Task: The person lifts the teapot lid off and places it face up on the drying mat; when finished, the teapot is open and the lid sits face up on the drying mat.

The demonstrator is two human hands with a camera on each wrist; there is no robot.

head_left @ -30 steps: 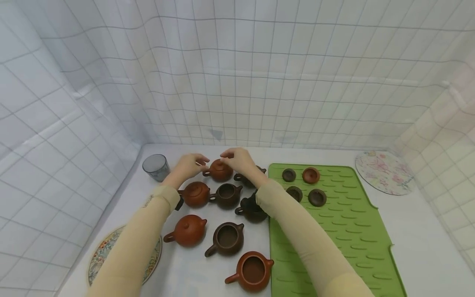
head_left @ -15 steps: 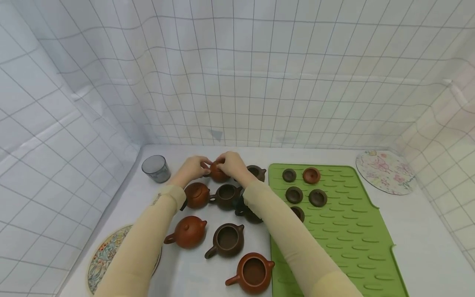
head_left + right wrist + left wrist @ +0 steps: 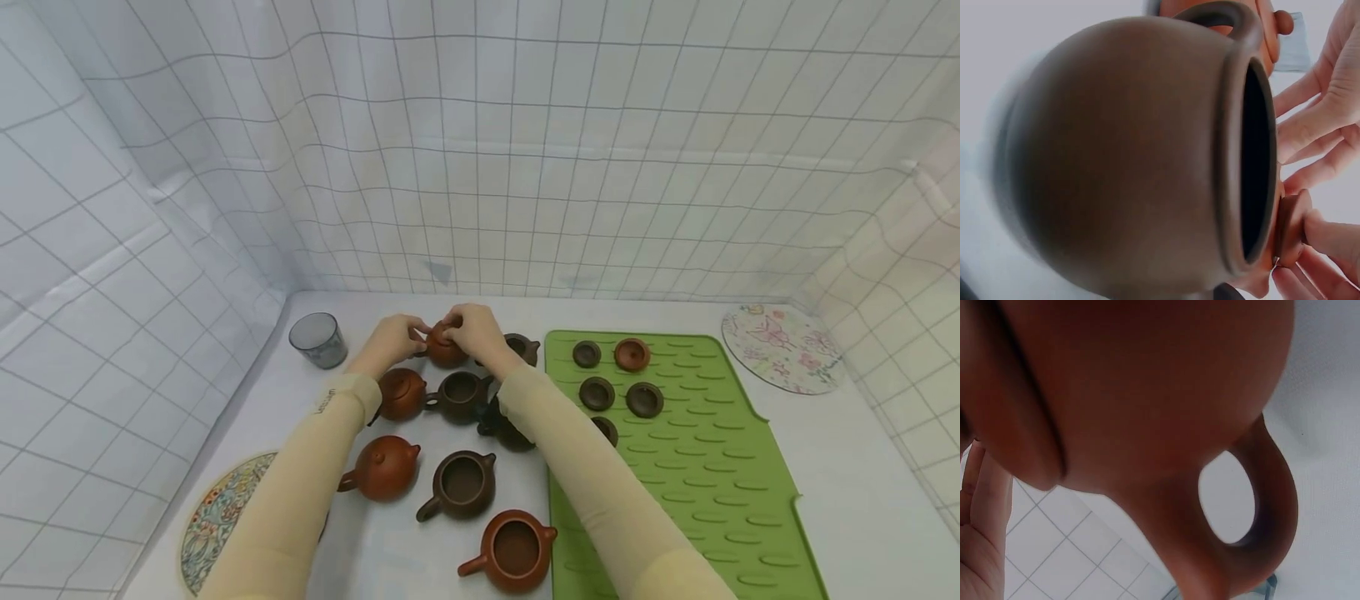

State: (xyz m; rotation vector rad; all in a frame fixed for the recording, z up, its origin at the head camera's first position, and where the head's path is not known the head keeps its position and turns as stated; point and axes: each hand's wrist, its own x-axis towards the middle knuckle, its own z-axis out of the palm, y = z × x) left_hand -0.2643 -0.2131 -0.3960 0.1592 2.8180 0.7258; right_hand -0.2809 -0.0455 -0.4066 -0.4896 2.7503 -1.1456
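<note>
At the back of the table stands a small red-brown teapot [image 3: 444,357] with its lid on top. My left hand [image 3: 393,340] holds it at the handle side, thumb and fingers against the body. From the right, my right hand [image 3: 478,335] pinches the teapot lid [image 3: 1291,228], its thumb at the knob in the right wrist view. A dark brown open teapot [image 3: 1122,150] hides much of the held teapot there. In the left wrist view another lidded red teapot [image 3: 1147,394] fills the foreground, with part of a hand [image 3: 985,537] at the left edge.
More teapots stand in rows nearer me, including an open brown one [image 3: 462,485], an open red one [image 3: 516,575] and a lidded red one [image 3: 386,475]. Several loose lids lie on a green mat [image 3: 712,467]. A glass [image 3: 318,340] and patterned discs flank them.
Both hands have moved in from either side of the back teapot. The left now holds its side and the right thumb has come down onto the lid.
</note>
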